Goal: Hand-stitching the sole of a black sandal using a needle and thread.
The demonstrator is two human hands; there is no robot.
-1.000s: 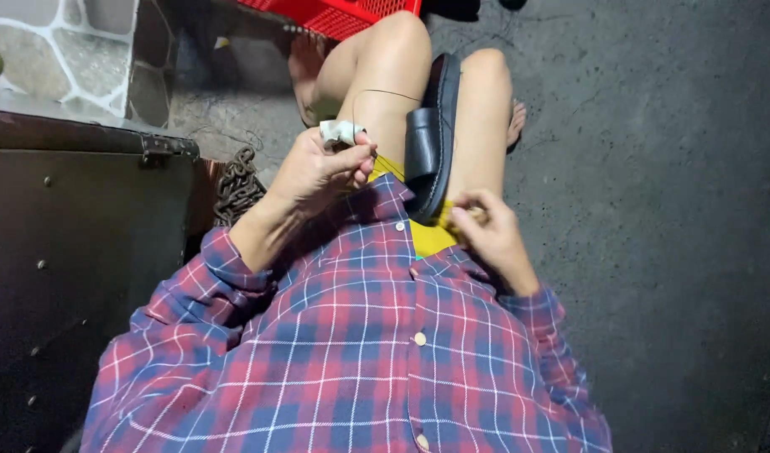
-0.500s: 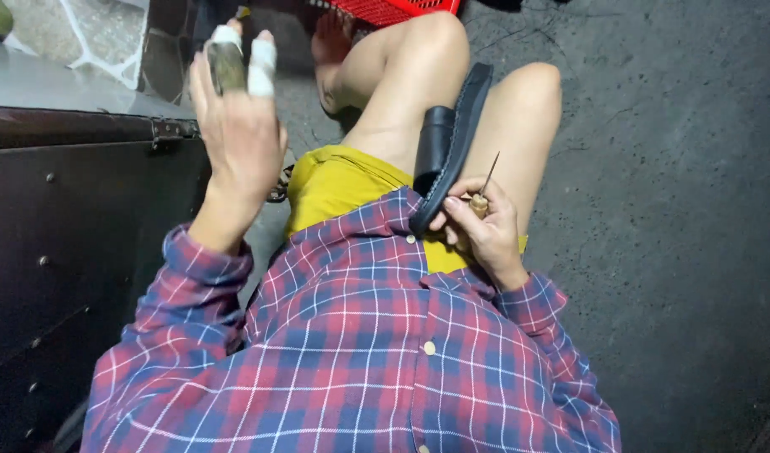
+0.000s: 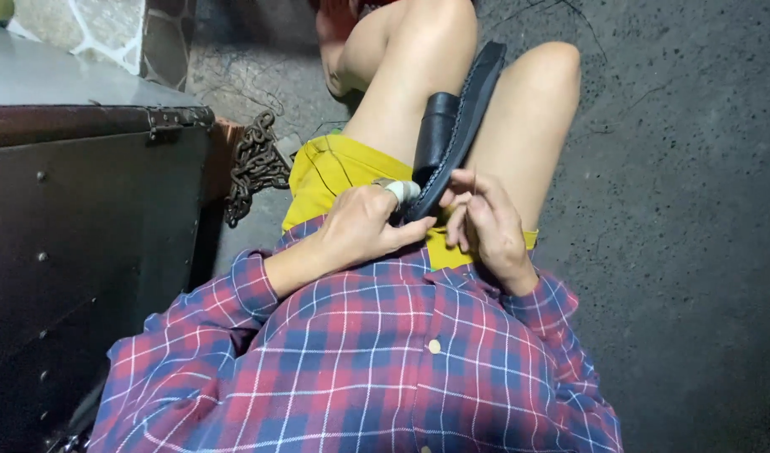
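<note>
While you are sitting with the plaid shirt [image 3: 377, 369] nearest the camera, your left hand [image 3: 360, 226] is closing round the near end of the black sandal [image 3: 456, 126], its taped fingers [image 3: 402, 191] pressing against the sole edge. Your right hand [image 3: 486, 222] is pinching at that same end with curled fingertips; a thin thread seems to be rising from it, though any needle is too small to make out. The sandal is standing on edge, wedged between your bare knees [image 3: 486, 50] over the yellow shorts [image 3: 335, 168].

If you are working a sharp point through the sole, it is likely to slip toward your left thumb or your thigh, since both are lying just beside the seam. The knee clamp is looking loose, so a hard pull could be twisting the sandal out of line. Beyond, the rusty chain [image 3: 251, 164] is hanging beside the dark metal chest [image 3: 75, 218], near enough to be snagging loose thread.
</note>
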